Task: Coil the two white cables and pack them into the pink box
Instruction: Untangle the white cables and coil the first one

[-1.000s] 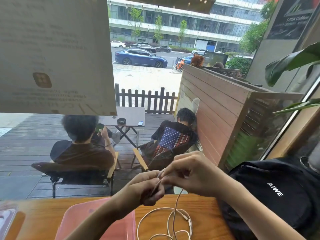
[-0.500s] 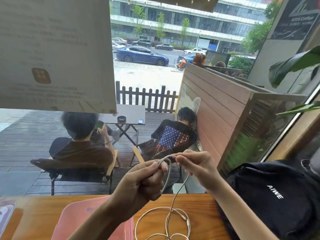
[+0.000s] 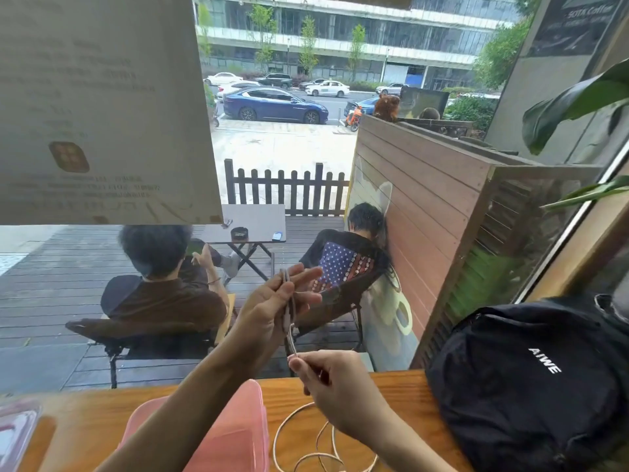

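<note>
My left hand (image 3: 272, 303) is raised above the wooden counter, its fingers stretched forward, with loops of a white cable (image 3: 290, 315) wound round it and held against the palm. Below it, my right hand (image 3: 335, 391) pinches the same cable, which runs taut from one hand to the other. The rest of the white cable (image 3: 299, 437) lies in loose loops on the counter under my right wrist. I cannot tell the two cables apart there. The pink box (image 3: 235, 434) stands on the counter under my left forearm, partly hidden by it.
A black backpack (image 3: 531, 379) fills the counter's right side. A clear plastic lid (image 3: 13, 434) lies at the far left. The wooden counter (image 3: 401, 393) ends at a window; outside, two people sit on chairs. A paper sign (image 3: 102, 107) hangs on the glass.
My left hand has risen and opened its fingers with the cable wrapped on it. My right hand has dropped toward the counter, pulling the cable down.
</note>
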